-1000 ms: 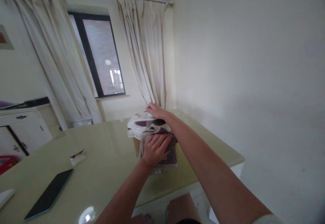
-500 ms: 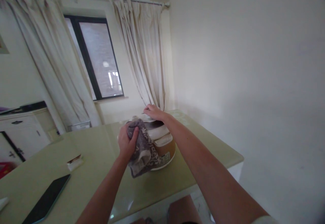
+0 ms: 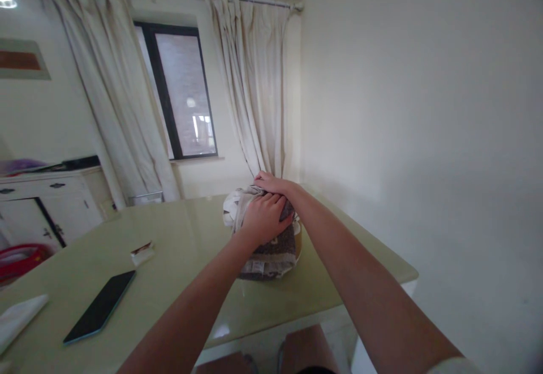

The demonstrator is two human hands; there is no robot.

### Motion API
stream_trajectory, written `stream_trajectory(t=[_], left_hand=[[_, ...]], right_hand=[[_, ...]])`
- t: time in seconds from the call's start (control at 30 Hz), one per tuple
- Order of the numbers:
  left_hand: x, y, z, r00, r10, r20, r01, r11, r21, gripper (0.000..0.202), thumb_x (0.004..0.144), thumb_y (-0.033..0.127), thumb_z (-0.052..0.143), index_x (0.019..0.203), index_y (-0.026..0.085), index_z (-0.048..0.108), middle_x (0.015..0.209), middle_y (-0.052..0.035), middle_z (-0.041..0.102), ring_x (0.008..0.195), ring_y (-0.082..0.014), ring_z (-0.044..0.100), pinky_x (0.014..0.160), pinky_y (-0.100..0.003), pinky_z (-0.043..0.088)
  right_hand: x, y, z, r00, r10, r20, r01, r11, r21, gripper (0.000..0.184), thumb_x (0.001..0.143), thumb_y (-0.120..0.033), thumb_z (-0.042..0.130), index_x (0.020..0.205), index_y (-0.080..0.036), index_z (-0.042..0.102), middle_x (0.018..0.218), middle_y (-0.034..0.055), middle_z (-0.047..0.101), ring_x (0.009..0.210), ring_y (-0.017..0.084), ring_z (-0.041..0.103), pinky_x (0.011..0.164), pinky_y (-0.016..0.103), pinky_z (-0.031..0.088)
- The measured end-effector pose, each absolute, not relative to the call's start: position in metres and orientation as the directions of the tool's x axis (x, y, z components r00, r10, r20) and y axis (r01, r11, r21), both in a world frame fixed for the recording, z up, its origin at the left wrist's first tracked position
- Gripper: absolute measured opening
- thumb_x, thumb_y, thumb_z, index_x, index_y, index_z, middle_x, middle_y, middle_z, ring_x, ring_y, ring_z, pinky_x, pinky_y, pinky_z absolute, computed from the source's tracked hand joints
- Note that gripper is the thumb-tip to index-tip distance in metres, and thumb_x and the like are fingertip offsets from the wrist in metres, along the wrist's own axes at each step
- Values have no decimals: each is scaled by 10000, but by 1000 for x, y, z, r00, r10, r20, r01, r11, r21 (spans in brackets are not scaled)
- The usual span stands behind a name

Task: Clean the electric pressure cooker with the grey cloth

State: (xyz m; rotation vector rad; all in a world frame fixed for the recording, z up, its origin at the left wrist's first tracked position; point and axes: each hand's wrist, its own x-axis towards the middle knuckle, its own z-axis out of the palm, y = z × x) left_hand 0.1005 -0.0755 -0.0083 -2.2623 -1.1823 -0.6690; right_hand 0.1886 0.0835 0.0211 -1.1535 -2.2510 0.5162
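Observation:
A grey-brown patterned towel (image 3: 271,255) drapes over the front of a rounded white-and-gold appliance (image 3: 299,239) on the table, covering most of it. My left hand (image 3: 263,216) lies flat on the towel, its fingers stretched forward and its thumb apart, pressing the cloth against the appliance. Just beyond it, my right hand (image 3: 271,182) rests over the top of the appliance with bent fingers. The fingertips are partly hidden, so what they grip up there does not show.
On the pale green table (image 3: 182,232) lie a dark phone or tablet (image 3: 100,306), a small opened packet (image 3: 142,253) and a white flat item (image 3: 21,318) at the left edge. A wall (image 3: 424,136) stands close on the right. White cabinets (image 3: 59,210) are at the far left.
My left hand has moved right with the towel, from gripping it bunched at the appliance's left side to lying flat over its front. My right hand stays on top. The view has turned slightly left.

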Motion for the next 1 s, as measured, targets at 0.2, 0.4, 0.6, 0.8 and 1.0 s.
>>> stream_trajectory(t=[0.2,0.4,0.6,0.8,1.0], left_hand=[[87,-74,-20,529,509,679,771,-622,-135,287,978,440,650,1132,211,729,1129,-85,802,1038,-281,742,935,-428,549],[60,-76,-48,533,316,785,654,-742,-146,406,952,432,653,1303,236,717,1317,-80,769,1158,-264,725,1030,-425,530],[20,-61,-62,218,460,861,742,-651,160,342,1026,422,566,1261,226,718,1264,-80,768,1227,-271,675,1112,-459,488],[-22,-33,-86,-218,586,780,549,-587,595,403,996,533,560,1211,215,684,1255,-109,719,1273,-305,629,1183,-510,443],[-31,-22,-110,-396,769,502,81,-515,853,520,935,620,631,1263,217,603,1120,-98,770,1017,-305,747,928,-505,622]], right_hand=[[193,79,19,-492,809,322,584,581,-567,192,987,-361,573,1100,-219,633,1153,59,698,1123,227,632,1021,339,493],[191,74,18,-471,814,339,577,576,-580,194,984,-378,600,1084,-216,641,1212,80,693,1181,242,621,1058,355,470],[189,72,14,-435,806,402,553,591,-587,322,945,-507,716,1058,-209,668,1167,92,680,1146,252,624,1029,365,469],[187,72,7,-414,795,443,516,606,-606,284,938,-468,724,1047,-209,683,1019,36,658,975,206,620,944,342,480],[184,70,3,-386,781,491,516,624,-587,279,956,-474,699,1058,-214,677,1007,30,643,978,198,617,945,334,461]])
